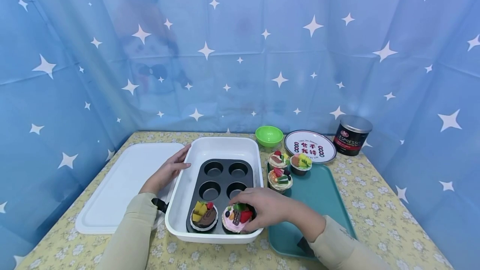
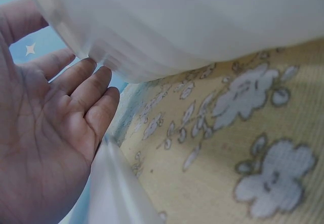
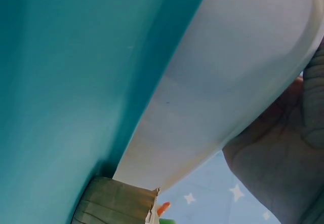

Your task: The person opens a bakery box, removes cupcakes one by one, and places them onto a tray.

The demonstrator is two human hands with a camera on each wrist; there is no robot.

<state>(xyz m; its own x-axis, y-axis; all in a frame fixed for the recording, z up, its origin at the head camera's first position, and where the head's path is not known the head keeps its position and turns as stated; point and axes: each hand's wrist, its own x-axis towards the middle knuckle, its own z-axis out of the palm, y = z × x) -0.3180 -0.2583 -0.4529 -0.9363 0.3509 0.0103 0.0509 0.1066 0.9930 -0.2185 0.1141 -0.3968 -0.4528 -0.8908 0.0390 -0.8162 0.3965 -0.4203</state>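
A deep white tub (image 1: pixel 176 203) holds a dark muffin tin (image 1: pixel 223 191). My right hand (image 1: pixel 262 207) reaches over the tub's right wall and holds a pink-frosted cupcake (image 1: pixel 235 219), topped with a strawberry and chocolate, at the tin's front right cup. A chocolate-frosted cupcake (image 1: pixel 204 216) with yellow fruit sits in the front left cup. My left hand (image 1: pixel 168 170) rests at the tub's left rim, its loosely straight fingers (image 2: pixel 83 77) against the outer wall (image 2: pixel 167 26). In the right wrist view, the held cupcake's dark cup (image 3: pixel 316 92) shows at the right edge, partly cut off.
On the teal tray (image 1: pixel 318 191) at right stand a cream cupcake (image 1: pixel 280 179) and two others near its back left corner. Behind are a green bowl (image 1: pixel 269 136), a white plate (image 1: pixel 310 146) and an espresso can (image 1: pixel 351 136). A white lid (image 1: pixel 123 186) lies at left.
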